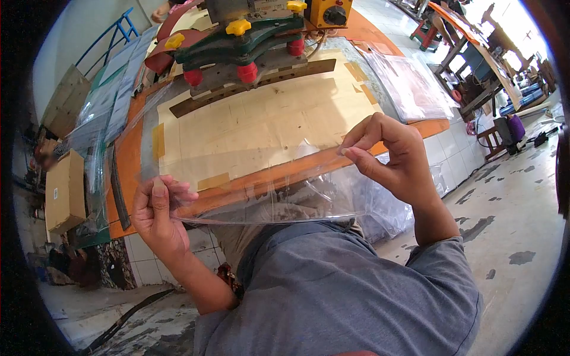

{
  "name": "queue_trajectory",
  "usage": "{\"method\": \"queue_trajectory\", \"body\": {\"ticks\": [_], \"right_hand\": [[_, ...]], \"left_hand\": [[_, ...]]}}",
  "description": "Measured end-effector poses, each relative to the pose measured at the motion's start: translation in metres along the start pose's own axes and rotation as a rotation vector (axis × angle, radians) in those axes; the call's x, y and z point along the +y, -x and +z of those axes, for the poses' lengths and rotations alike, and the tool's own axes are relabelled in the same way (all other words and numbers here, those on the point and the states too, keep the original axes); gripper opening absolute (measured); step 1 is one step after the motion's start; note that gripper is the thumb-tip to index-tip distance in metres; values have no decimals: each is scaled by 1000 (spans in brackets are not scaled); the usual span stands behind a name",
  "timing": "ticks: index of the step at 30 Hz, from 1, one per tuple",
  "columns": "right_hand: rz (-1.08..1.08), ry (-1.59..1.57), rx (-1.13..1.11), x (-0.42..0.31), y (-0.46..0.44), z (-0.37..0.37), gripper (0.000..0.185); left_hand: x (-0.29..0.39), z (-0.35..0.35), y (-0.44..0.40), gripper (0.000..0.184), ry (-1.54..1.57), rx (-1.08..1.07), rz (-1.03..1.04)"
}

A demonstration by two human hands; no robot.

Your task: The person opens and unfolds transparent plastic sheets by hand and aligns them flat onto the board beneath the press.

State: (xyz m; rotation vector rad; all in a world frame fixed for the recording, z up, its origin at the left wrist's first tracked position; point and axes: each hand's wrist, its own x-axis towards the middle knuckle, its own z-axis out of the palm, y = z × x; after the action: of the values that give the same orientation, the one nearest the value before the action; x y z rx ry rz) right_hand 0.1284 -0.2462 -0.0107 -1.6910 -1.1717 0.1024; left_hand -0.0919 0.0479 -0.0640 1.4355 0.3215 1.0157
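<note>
A clear plastic sheet (297, 199) spans the gap between my two hands at the front edge of the table. My left hand (160, 210) has its thumb closed over the sheet's left end. At the opposite end, my right hand (386, 151) pinches the sheet's upper edge between thumb and fingertips. Just beyond the sheet lies a cream-coloured work surface (255, 139), held down with tan tape. Over that surface hangs a press head (237, 50) with yellow knobs, red feet and a long metal bar (261, 86) along its underside.
Stacked clear plastic sheets (409, 86) lie on the table's right side. More plastic (389, 216) hangs by my lap. A yellow control box (330, 13) stands behind the press. On the left are a cardboard box (65, 191) and sheets. Part of another person's hand (160, 13) shows at the back.
</note>
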Motion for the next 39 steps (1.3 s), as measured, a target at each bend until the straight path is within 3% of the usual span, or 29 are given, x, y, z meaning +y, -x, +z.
{"method": "queue_trajectory", "body": {"ticks": [9,15,21,23,26,39], "right_hand": [[-30,-130,74,9,2,3,14],[62,-158,101,-2,0,0,18],[81,-33,-36,7,2,-1,23],[187,-201,-3,7,6,3,22],[170,-288,36,11,9,7,20],[249,-362,44,17,11,5,15]], "left_hand": [[1,-2,-1,23,-3,-3,-18],[1,-1,-1,23,5,2,-28],[-3,-1,0,22,-8,18,1],[-6,-3,0,22,-2,36,23],[-4,-3,1,22,0,35,12],[-3,-2,2,22,24,12,-27]]}}
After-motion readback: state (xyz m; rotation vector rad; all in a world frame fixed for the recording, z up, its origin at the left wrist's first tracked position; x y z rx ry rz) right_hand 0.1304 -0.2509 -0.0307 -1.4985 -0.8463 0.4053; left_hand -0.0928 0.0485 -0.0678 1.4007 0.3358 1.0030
